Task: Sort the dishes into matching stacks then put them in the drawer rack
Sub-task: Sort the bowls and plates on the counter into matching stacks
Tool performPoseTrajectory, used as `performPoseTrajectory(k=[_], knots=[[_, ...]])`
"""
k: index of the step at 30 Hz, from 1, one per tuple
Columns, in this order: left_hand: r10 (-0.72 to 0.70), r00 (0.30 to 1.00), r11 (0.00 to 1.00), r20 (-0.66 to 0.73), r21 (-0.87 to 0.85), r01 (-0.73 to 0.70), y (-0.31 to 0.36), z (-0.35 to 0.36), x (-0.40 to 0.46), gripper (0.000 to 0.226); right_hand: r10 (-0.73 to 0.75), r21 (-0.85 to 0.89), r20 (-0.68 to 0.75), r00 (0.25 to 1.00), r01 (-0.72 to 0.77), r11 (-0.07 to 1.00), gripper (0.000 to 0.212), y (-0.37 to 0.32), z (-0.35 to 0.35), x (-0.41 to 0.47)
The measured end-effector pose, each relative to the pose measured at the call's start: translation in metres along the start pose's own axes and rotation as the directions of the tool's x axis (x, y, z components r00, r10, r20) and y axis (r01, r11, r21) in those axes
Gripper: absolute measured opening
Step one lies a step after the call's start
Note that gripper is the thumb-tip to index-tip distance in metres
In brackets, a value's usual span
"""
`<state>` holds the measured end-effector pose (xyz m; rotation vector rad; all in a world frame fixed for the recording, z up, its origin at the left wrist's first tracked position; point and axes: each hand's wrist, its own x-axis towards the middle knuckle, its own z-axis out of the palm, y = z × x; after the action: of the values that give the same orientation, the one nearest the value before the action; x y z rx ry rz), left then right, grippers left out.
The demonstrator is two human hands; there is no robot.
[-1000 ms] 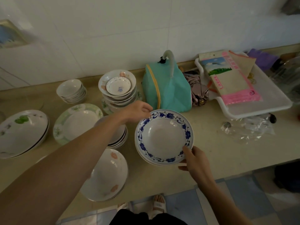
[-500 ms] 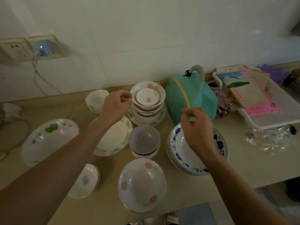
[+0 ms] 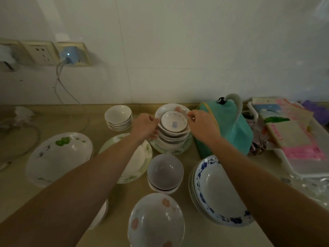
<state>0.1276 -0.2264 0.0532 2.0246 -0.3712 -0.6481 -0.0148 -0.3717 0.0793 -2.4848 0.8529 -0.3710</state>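
Note:
At the back centre stands a mixed stack of bowls on a green-rimmed plate. Its top is a wide pink-flowered bowl with a small blue-motif dish inside. My left hand grips the stack's left side with curled fingers. On the right side, my right hand pinches the wide bowl's rim. Nearer me lie a stack of blue-rimmed plates, a stack of grey bowls, a pink-flowered bowl, a green-rimmed plate, a large green-leaf bowl and a stack of small white bowls.
A teal bag stands just right of the mixed stack, touching my right wrist. Further right a white tray holds packets. A cable runs from wall sockets down onto the counter at the left. The counter's front edge is near me.
The blue-rimmed plates were set down on the counter at the right. Both hands then moved back to the mixed stack and closed on its sides.

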Motion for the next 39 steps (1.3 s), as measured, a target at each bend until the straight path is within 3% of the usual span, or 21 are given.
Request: performPoseTrajectory(k=[5,8,11,16,23,31,36,39], knots=[[-0.043,0.998,0.999,-0.034,-0.002,0.043,0.001,0.014,0.014,0.026,-0.029,-0.040,0.163,0.986,0.036,0.999,0.029,0.009,0.006,0.049],[-0.048,0.998,0.998,-0.039,0.042,0.049,-0.002,0.019,0.019,0.026,-0.052,-0.146,0.250,0.967,0.091,0.985,0.019,0.011,0.011,0.068],[-0.077,0.997,0.997,0.018,0.015,0.077,-0.004,0.022,0.023,0.026,-0.105,-0.181,0.358,0.928,0.179,0.967,0.041,0.007,0.012,0.078],[-0.066,0.990,0.996,0.128,-0.043,0.072,-0.006,0.022,0.030,0.023,-0.169,-0.209,0.417,0.893,0.275,0.938,0.033,0.009,0.023,0.088],[-0.012,0.992,1.000,0.128,-0.022,0.015,-0.008,0.024,0.029,0.024,-0.165,-0.206,0.387,0.907,0.260,0.943,0.013,0.011,0.032,0.095],[0.028,0.995,1.000,0.096,0.009,-0.029,-0.011,0.023,0.028,0.025,-0.074,-0.287,0.314,0.947,0.169,0.943,0.020,0.011,0.031,0.097],[0.019,0.998,0.999,0.066,-0.032,-0.017,-0.009,0.025,0.028,0.022,-0.072,-0.120,0.156,0.985,0.092,0.989,0.016,0.019,0.012,0.092],[-0.023,0.999,0.991,0.043,-0.131,0.029,-0.004,0.026,0.025,0.020,0.067,0.167,0.048,0.997,-0.074,0.983,0.018,0.019,-0.007,0.085]])
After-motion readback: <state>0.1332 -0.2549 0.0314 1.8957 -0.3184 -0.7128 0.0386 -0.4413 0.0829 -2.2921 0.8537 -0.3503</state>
